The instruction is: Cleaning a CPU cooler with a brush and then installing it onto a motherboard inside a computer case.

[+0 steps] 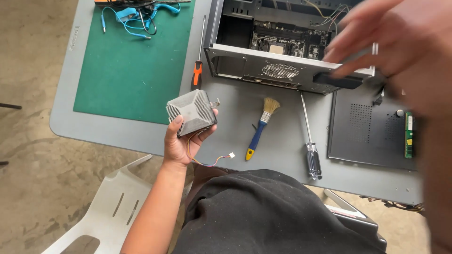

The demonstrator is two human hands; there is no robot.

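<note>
My left hand [181, 141] holds a square grey finned heatsink [191, 112] up over the near edge of the grey table [282, 141]. Thin coloured wires with a small white plug [230, 155] hang from the heatsink. My right hand [391, 42] is blurred and close to the camera at the upper right, fingers spread, over the corner of the open computer case [282, 51]. It holds nothing that I can see. Inside the case lies the dark motherboard [287, 42].
A brush with a blue and yellow handle [262, 128] and a clear-handled screwdriver [310, 150] lie on the table. An orange-handled screwdriver [197, 66] lies beside the green mat [132, 66]. A dark side panel [367, 127] with a green memory stick [409, 134] lies at right. Blue cables [136, 16] at the back.
</note>
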